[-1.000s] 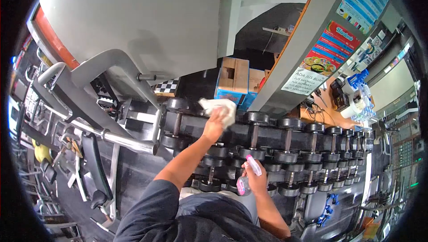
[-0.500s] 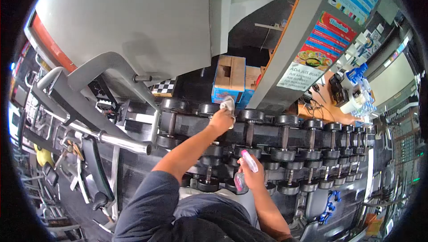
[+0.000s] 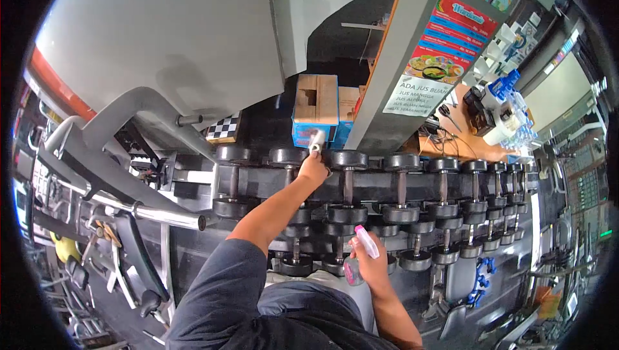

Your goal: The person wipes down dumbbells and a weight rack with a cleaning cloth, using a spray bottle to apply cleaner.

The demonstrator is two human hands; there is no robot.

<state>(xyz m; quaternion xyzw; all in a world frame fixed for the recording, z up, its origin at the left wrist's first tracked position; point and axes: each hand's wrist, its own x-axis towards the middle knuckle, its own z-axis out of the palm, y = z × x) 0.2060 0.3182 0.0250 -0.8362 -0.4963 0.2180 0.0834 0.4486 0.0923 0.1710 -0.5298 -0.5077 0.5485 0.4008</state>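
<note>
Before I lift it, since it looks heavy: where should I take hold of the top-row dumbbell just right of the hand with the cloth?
Probably by the bare handle of the dumbbell, between its two round heads, coming from above. It lies front to back on the rack with the handle exposed, and the heads look too wide for one hand.

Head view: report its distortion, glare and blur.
Head view: strong fisheye, with a black round border and the dumbbell rack bowed. Head view: glare streaks the chrome bar, and a pale panel at right is washed out. Head view: the cloth in the left hand looks slightly smeared, while the spray bottle in the right hand reads sharper.
</note>
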